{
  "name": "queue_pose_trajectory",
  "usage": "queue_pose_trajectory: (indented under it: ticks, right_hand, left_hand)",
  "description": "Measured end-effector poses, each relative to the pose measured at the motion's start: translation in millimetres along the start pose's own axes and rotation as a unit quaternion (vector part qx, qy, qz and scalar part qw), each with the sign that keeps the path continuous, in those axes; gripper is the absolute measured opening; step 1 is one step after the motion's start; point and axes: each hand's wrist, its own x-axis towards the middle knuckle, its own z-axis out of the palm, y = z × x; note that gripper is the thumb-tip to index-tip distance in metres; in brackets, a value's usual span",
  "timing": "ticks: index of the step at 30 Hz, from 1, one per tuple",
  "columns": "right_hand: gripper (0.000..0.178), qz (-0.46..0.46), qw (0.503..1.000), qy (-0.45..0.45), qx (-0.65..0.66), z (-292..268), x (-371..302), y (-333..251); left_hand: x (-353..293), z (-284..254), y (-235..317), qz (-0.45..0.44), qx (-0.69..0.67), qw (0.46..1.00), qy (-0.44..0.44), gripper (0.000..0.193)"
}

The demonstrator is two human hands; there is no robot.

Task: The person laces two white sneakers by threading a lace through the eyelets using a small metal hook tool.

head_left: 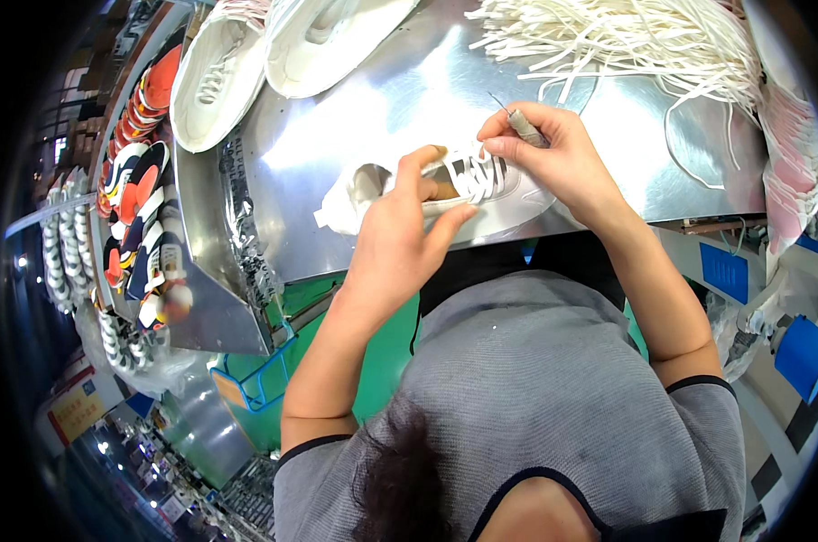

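A white sneaker (pixel 522 203) lies on its sole on the metal table, its toe to the right and its heel to the left. White lace (pixel 484 181) crosses the front part of its throat, and a brownish inside shows through the opening. My left hand (pixel 400 226) grips the sneaker around the throat, with the thumb on the near side and bent fingers at the far side. In my right hand (pixel 562 154), above the laced part, is a thin metal hook tool (pixel 528 129) with a wrapped, pale handle. Its tip points up and left. Thumb and forefinger are pinched together close to the lace.
A heap of loose white laces (pixel 635 45) lies at the far right of the metal table (pixel 337 135). Two white shoes (pixel 215 86) stand at the far left. Beyond the left edge a rack holds orange and dark shoe parts (pixel 143 194). Stacked pinkish-white pieces (pixel 793 163) hang at right.
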Motion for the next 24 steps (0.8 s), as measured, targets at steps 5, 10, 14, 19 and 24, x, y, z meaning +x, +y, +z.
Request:
queue_pose_trajectory:
  ticks: [5, 10, 14, 19, 24]
  right_hand:
    - [0.014, 0.043, 0.981, -0.129, 0.137, -7.3, 16.7, -19.7]
    - [0.014, 0.091, 0.958, -0.254, 0.097, -18.5, 17.0, -38.9]
    - [0.014, -0.042, 0.985, -0.072, -0.151, 16.3, 31.3, -5.8]
    - [0.018, -0.036, 0.981, -0.032, -0.186, 20.7, 27.9, 0.0]
    - [0.023, -0.048, 0.995, 0.033, -0.081, 14.4, 4.5, -1.1]
  left_hand:
    - [5.3, -2.6, -15.9, -0.131, -0.138, 0.982, 0.011, 0.058]
    - [9.2, 12.2, -26.3, -0.097, -0.098, 0.985, 0.103, 0.051]
    - [14.5, 20.7, -30.7, -0.112, -0.100, 0.976, 0.161, 0.042]
    - [21.3, 28.0, -18.1, -0.115, -0.057, 0.972, 0.199, 0.042]
    - [19.6, 33.3, -20.7, -0.123, -0.085, 0.964, 0.220, 0.042]
